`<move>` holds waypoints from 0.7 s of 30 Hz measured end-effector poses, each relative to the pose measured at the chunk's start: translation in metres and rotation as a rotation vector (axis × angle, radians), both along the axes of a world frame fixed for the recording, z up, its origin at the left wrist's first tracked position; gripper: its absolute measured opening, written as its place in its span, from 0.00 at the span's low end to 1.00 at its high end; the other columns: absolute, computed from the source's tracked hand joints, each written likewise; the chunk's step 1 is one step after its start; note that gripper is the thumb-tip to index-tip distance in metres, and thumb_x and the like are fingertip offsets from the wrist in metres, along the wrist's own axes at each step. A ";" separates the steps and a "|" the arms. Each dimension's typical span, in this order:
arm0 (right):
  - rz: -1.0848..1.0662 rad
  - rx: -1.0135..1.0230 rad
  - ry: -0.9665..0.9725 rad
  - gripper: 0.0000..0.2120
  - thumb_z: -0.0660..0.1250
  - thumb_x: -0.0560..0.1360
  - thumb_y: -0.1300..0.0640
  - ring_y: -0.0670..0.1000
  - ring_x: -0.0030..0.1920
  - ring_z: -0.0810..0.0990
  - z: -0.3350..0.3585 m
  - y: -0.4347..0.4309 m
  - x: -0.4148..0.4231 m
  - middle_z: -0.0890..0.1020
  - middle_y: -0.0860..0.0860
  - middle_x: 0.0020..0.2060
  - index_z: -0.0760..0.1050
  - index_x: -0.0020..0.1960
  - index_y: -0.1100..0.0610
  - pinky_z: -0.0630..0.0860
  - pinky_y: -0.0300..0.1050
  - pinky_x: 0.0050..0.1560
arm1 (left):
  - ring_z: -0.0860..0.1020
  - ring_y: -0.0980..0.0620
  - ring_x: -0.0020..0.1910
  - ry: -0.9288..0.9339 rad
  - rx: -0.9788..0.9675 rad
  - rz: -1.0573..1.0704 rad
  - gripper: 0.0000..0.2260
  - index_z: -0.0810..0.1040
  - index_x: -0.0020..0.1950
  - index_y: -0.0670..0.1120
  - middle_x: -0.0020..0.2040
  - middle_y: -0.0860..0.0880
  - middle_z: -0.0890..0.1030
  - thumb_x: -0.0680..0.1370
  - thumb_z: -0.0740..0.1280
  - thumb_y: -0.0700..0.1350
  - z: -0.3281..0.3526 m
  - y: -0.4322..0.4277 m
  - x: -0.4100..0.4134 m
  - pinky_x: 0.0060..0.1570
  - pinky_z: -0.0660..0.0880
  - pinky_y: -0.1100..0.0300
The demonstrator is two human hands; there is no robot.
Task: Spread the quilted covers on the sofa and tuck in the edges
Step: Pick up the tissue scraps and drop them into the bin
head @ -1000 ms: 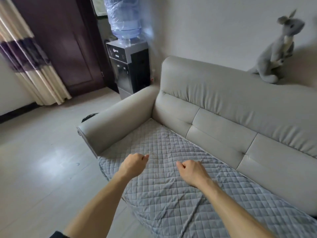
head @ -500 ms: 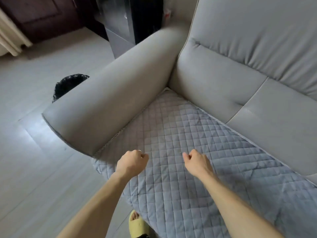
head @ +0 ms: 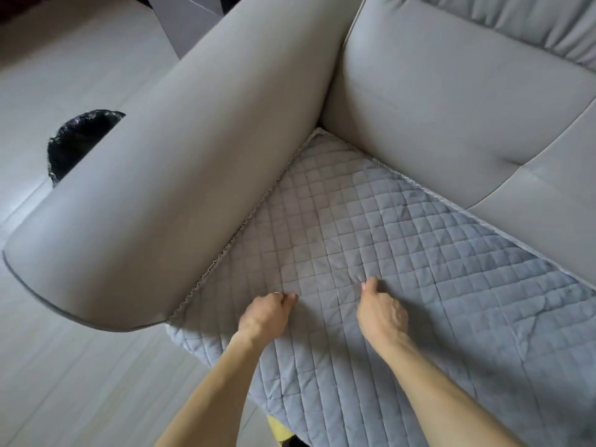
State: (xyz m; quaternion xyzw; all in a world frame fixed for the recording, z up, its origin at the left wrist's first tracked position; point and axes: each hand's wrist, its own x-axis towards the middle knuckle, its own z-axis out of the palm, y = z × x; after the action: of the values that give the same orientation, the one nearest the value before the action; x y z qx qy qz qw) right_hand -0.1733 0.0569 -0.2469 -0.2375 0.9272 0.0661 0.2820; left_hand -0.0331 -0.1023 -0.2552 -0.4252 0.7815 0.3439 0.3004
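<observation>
A grey-blue quilted cover [head: 403, 240] lies over the seat of the beige sofa [head: 451, 117], its scalloped edge running along the armrest [head: 180, 175] and the backrest. My left hand [head: 264, 317] is closed with its fingertips pinching the cover near the armrest side. My right hand [head: 382, 312] is curled a little to the right and pinches a small pucker of the same cover. Faint creases run from both hands toward the front edge, where the cover hangs over the seat.
A black bin with a plastic liner [head: 77, 140] stands on the pale floor [head: 64, 366] behind the armrest. The base of a dark appliance [head: 190, 17] is at the top. A yellow slipper [head: 280, 430] shows under the cover's front edge.
The view has dropped and moved closer to the seat corner. Both hands went forward and down from hovering fists to pinching the cover.
</observation>
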 end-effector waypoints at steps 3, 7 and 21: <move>-0.119 -0.009 -0.145 0.17 0.45 0.84 0.52 0.63 0.57 0.80 0.011 -0.002 -0.007 0.82 0.62 0.54 0.67 0.61 0.60 0.71 0.50 0.45 | 0.79 0.44 0.42 -0.039 0.001 -0.033 0.22 0.80 0.52 0.48 0.47 0.44 0.82 0.82 0.52 0.61 0.017 -0.006 -0.007 0.42 0.76 0.55; -0.252 -0.088 -0.346 0.19 0.50 0.82 0.50 0.60 0.51 0.81 0.045 0.010 -0.010 0.83 0.58 0.44 0.76 0.46 0.57 0.74 0.47 0.47 | 0.79 0.46 0.38 -0.039 -0.011 0.015 0.20 0.73 0.38 0.47 0.39 0.47 0.79 0.81 0.54 0.59 0.054 -0.001 -0.008 0.39 0.77 0.55; -0.187 -0.624 -0.325 0.19 0.55 0.80 0.55 0.44 0.22 0.70 0.396 -0.039 -0.012 0.69 0.50 0.25 0.60 0.31 0.57 0.64 0.37 0.26 | 0.78 0.37 0.48 0.295 -0.245 0.199 0.22 0.68 0.32 0.47 0.44 0.38 0.81 0.83 0.54 0.55 0.391 -0.035 -0.002 0.47 0.72 0.52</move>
State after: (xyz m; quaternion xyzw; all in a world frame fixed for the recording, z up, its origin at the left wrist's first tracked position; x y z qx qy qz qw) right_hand -0.1857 0.0183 0.1496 -0.2335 0.8637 -0.2847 0.3443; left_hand -0.0349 -0.1368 0.1355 -0.4788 0.8071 0.3326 0.0933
